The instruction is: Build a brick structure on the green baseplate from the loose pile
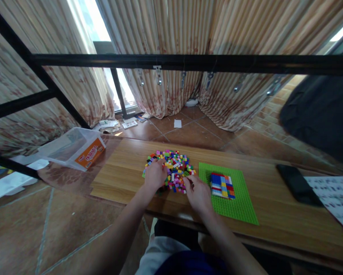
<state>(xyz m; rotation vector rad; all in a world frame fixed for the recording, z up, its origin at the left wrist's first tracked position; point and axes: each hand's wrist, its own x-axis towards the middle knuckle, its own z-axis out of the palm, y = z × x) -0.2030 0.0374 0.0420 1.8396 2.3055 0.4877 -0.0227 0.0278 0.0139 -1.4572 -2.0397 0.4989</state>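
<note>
A heap of small, many-coloured toy building bricks (pixel 175 165) lies on the wooden table. My left hand (pixel 156 175) reaches over the heap's left side, its fingers curled down among the bricks. What those fingers hold, if anything, is hidden. At the heap's right edge, my right hand (pixel 198 193) has thumb and fingertips drawn together in a pinch; whatever is in them is too small to make out. Just right of that hand is a green baseplate (pixel 243 198). On it sits a flat block of joined bricks (pixel 223 186) in blue, red, yellow and white.
A black phone (pixel 297 183) and a printed sheet (pixel 333 194) lie at the right of the wooden table (pixel 117 168). Left of it, a clear plastic box (pixel 71 147) with an orange label stands low. A black metal bar (pixel 188 62) crosses in front, before striped curtains (pixel 165 30).
</note>
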